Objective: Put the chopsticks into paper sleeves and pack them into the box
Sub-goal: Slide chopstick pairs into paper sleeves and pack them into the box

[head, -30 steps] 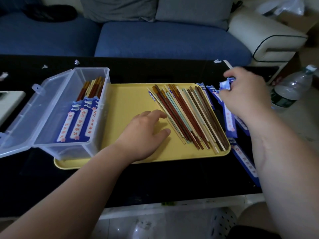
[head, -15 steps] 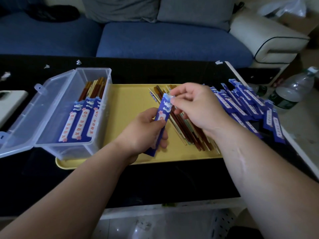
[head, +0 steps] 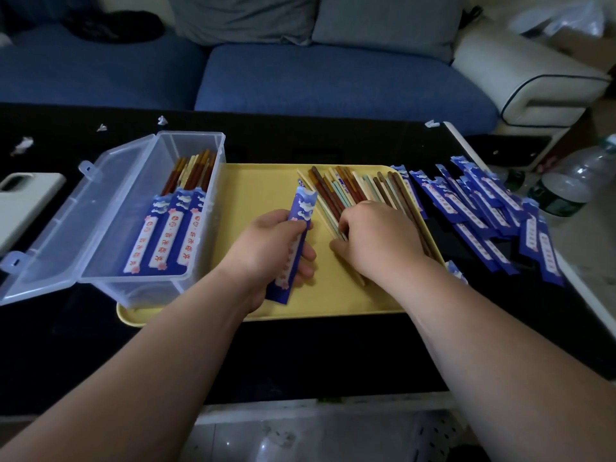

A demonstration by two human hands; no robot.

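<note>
A black table (head: 300,361) is seen bearing a yellow tray (head: 260,181), over whose left end a clear box (head: 190,135) is set, lid open, with three sleeved pairs (head: 170,235) laid inside. A pile of empty sleeves (head: 473,201) is spread right of the tray, and loose chopsticks (head: 346,191) are fanned across its right half. One sleeve (head: 301,211) is gripped by the left hand (head: 270,251), fingers wrapped round its lower part. Half a second ago its mouth was pinched by the right hand (head: 376,241); that hand has since been lowered onto the loose chopsticks, fingers curled, though whether a stick is gripped cannot be told. The sleeve is judged ready, and a pair is being chosen.
</note>
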